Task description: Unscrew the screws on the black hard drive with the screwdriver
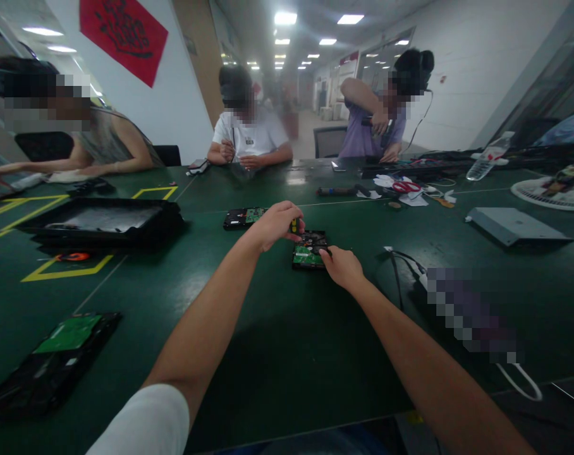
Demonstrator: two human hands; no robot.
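Observation:
A hard drive with a green circuit board [308,256] lies on the dark green table [287,379] in front of me. Over its far left side, my left hand [282,224] is closed on a small black and yellow tool [294,225], seemingly a screwdriver handle. My right hand [342,265] rests at the drive's right edge, its thumb and finger pinched around a small dark item that I cannot make out. Just behind my left hand is a second drive [242,218], partly hidden by that hand.
Another drive [69,335] lies at the near left, a black tray [107,221] behind it. On the right are a cable [398,272], a grey box [517,226] and a bottle [490,157]. Scissors [407,186] lie farther back. Three people sit across the table.

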